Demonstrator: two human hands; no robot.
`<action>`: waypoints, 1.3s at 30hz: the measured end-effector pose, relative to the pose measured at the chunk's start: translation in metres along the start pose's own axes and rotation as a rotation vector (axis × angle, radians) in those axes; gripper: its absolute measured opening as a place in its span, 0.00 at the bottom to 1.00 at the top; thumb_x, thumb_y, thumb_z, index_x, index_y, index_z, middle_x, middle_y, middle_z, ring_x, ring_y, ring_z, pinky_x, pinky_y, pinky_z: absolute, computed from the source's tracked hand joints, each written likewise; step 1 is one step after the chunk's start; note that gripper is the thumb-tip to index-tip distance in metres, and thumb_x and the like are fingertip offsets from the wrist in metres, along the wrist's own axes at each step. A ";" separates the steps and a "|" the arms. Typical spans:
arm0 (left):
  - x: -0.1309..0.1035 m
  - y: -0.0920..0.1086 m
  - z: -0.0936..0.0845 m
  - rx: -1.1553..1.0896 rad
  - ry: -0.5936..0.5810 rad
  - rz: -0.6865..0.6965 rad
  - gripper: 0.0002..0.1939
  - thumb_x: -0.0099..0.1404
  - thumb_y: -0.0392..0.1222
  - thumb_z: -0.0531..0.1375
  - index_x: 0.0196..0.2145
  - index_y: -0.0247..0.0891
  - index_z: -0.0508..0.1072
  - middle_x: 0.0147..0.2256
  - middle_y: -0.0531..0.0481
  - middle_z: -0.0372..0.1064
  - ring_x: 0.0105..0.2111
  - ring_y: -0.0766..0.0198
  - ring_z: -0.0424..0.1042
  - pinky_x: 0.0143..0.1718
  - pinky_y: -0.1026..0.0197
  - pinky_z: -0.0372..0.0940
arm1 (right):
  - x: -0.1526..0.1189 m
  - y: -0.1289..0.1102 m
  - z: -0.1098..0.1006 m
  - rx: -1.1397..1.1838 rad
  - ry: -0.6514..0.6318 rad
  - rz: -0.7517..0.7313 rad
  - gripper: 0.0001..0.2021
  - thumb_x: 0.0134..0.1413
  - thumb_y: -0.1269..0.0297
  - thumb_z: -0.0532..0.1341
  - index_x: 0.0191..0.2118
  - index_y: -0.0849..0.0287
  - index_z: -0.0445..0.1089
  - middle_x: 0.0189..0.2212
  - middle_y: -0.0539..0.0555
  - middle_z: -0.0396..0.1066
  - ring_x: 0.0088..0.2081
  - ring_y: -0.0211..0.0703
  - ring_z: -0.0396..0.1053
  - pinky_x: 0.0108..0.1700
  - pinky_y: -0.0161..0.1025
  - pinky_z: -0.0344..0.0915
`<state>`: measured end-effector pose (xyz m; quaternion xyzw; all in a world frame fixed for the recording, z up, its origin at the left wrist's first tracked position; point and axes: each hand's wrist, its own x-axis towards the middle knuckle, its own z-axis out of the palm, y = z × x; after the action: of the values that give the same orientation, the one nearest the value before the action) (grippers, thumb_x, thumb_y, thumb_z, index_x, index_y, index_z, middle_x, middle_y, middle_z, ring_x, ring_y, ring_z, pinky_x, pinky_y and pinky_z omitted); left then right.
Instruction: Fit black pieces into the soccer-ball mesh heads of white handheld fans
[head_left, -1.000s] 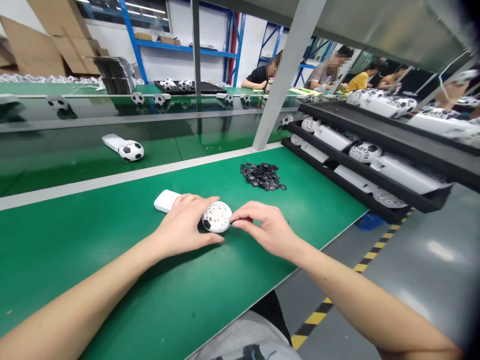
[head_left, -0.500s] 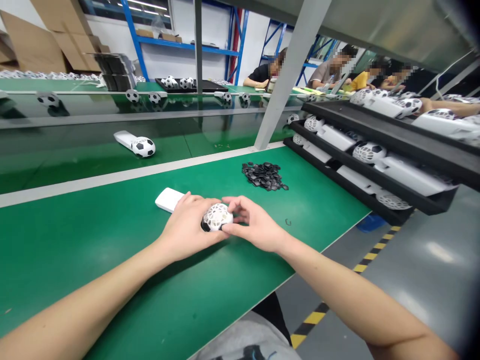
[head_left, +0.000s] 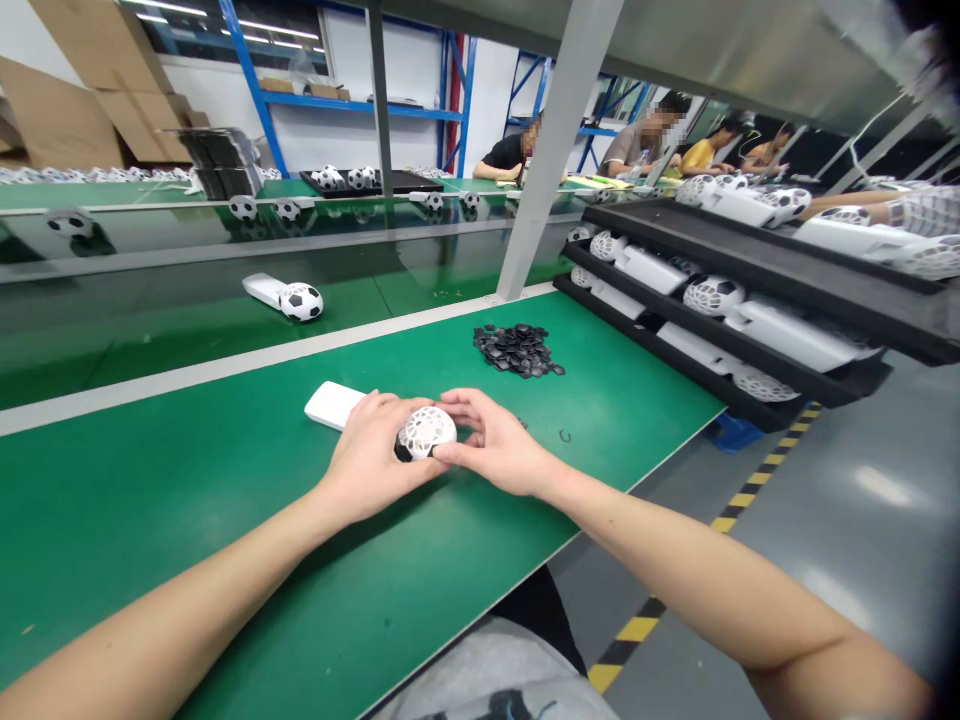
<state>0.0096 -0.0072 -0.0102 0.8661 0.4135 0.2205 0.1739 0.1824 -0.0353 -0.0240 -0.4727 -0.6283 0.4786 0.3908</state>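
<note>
My left hand (head_left: 375, 445) is closed around a white soccer-ball-headed device (head_left: 427, 432), holding it low over the green bench. Its white handle sticks out to the left beyond the fingers. The ball's upper face is an open white lattice, with a black patch at its lower left. My right hand (head_left: 487, 440) grips the ball's right edge between thumb and fingers; whether a small piece is also in those fingers is hidden. Beyond the hands lies a pile of small black patches (head_left: 517, 350) on the bench.
A similar device (head_left: 300, 301) lies on the green conveyor (head_left: 360, 345) ahead. Stacked black trays (head_left: 675, 350) of white devices overhang the bench's right side. A grey post (head_left: 551, 150) rises behind the pile. Several people sit at the far right. A small dark curved bit (head_left: 565, 436) lies right of my hand.
The view has shifted slightly. On the conveyor, the finished-looking device has moved a little to the right. Both hands keep their hold on the ball, with the right fingers shifted slightly.
</note>
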 end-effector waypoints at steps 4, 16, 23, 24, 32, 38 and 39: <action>0.001 0.003 0.002 0.034 0.013 0.015 0.25 0.51 0.52 0.59 0.44 0.36 0.68 0.36 0.46 0.67 0.38 0.55 0.64 0.41 0.52 0.59 | 0.002 0.003 0.003 0.068 0.021 -0.016 0.25 0.39 0.65 0.66 0.45 0.58 0.57 0.47 0.58 0.64 0.49 0.45 0.63 0.42 0.42 0.66; -0.006 -0.005 -0.013 0.057 -0.276 -0.053 0.37 0.51 0.58 0.59 0.56 0.45 0.56 0.60 0.43 0.46 0.60 0.41 0.37 0.54 0.35 0.44 | -0.036 0.014 -0.089 -0.701 0.161 -0.034 0.08 0.50 0.62 0.59 0.36 0.55 0.72 0.35 0.52 0.67 0.32 0.37 0.67 0.40 0.40 0.65; -0.004 0.001 0.001 -0.098 -0.154 -0.026 0.26 0.52 0.46 0.58 0.49 0.39 0.61 0.55 0.42 0.55 0.60 0.49 0.44 0.57 0.43 0.47 | -0.031 0.023 -0.074 -1.090 0.047 -0.196 0.13 0.58 0.65 0.50 0.40 0.60 0.71 0.35 0.58 0.69 0.39 0.46 0.66 0.42 0.44 0.64; -0.004 0.000 0.000 -0.117 -0.158 -0.005 0.26 0.52 0.43 0.57 0.49 0.40 0.61 0.54 0.43 0.56 0.59 0.51 0.46 0.57 0.44 0.47 | -0.028 0.022 -0.073 -1.154 0.028 -0.205 0.14 0.59 0.66 0.48 0.39 0.61 0.70 0.33 0.59 0.68 0.38 0.47 0.65 0.41 0.45 0.63; -0.006 -0.004 -0.007 -0.169 -0.177 -0.040 0.28 0.50 0.37 0.56 0.51 0.42 0.60 0.58 0.43 0.49 0.60 0.52 0.47 0.57 0.46 0.49 | -0.008 0.002 -0.061 -0.884 -0.010 -0.103 0.09 0.56 0.69 0.52 0.38 0.58 0.69 0.35 0.56 0.69 0.37 0.43 0.65 0.39 0.41 0.62; -0.006 -0.005 -0.006 -0.191 -0.166 -0.018 0.28 0.51 0.41 0.58 0.51 0.41 0.61 0.57 0.43 0.52 0.60 0.52 0.45 0.57 0.47 0.47 | -0.008 -0.021 -0.022 -0.425 -0.061 -0.217 0.06 0.52 0.66 0.58 0.33 0.55 0.72 0.31 0.50 0.69 0.35 0.37 0.66 0.40 0.37 0.62; -0.006 -0.005 -0.006 -0.202 -0.166 -0.016 0.27 0.51 0.42 0.59 0.50 0.41 0.61 0.56 0.43 0.53 0.60 0.53 0.45 0.57 0.48 0.47 | -0.007 -0.021 -0.018 -0.374 -0.058 -0.218 0.05 0.51 0.66 0.59 0.32 0.56 0.72 0.30 0.50 0.69 0.34 0.37 0.65 0.39 0.36 0.62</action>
<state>0.0000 -0.0083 -0.0089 0.8560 0.3805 0.1874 0.2957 0.1961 -0.0398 0.0006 -0.4521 -0.7646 0.3222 0.3274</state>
